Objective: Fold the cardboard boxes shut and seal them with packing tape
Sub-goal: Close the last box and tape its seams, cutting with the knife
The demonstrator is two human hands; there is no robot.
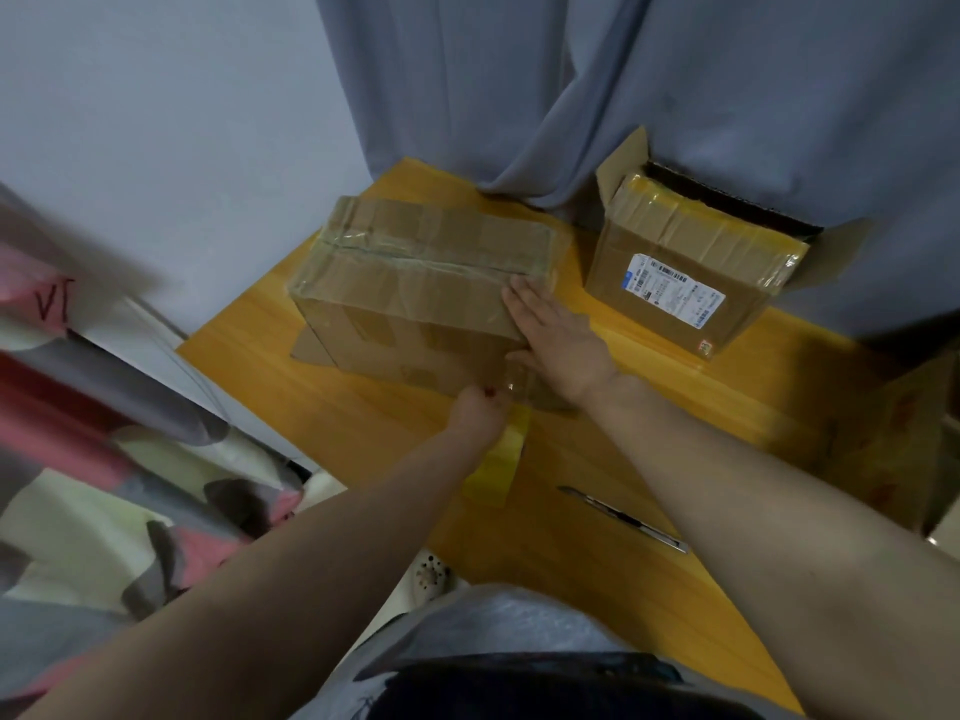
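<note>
A grey curtain [571, 96] hangs behind the yellow table [270, 366]. Pink and grey bedding [104, 433] lies beside it. The thin thing [623, 517] on the table may be a knife.

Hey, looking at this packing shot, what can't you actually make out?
Head view, the only one:
- Tape roll: mostly covered by the left hand gripping it.
- Label on the open box: print too small to read.
- Open box's inside: too dark, contents unclear.
- Third box: dim, cut off by the right edge.
- Blurred shape at far left: motion blur, unidentifiable.
</note>
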